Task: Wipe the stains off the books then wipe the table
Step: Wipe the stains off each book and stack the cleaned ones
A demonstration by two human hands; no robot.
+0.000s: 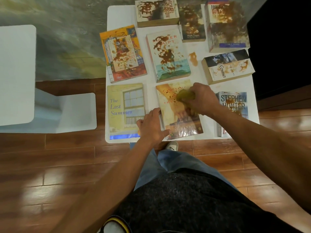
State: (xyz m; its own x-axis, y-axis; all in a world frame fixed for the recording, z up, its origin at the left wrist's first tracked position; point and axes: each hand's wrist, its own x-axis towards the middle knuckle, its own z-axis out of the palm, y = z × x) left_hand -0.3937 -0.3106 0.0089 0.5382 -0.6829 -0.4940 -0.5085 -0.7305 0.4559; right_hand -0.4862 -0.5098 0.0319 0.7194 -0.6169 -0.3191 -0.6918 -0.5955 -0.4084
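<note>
Small white rectangular desk carries nine paperbacks laid flat, covers up.

My right hand grips a crumpled yellow-green cloth, fingers curled round it, and presses it on the upper half of the orange-tan paperback in the near centre. Brown specks show on that cover just left of the cloth. The cloth is blurred.

My left hand lies flat, fingers fairly straight, on the near left edge of the same book, thumb on its cover, holding nothing.

Left of it, touching my left hand: the pale yellow paperback with a window picture, "The Last Summer", no stains visible on its cover. Right of it, partly under my right forearm: the blue-grey "Stephen Hunter" paperback, brown stain on the cover.

Middle row: orange and yellow paperback at left, heavy brown splatter; pale paperback with a sea picture in the centre, heavy splatter; black and cream "Contact" paperback at right, lighter brown marks.

Far row: cream "Michael Crichton" paperback, dark "Mark Twain" paperback, thick paperback at far right; all stained brown.

One brown smear on the bare desk between the sea-picture book and "Contact".

Wooden plank floor beneath; white chair well to the left.
</note>
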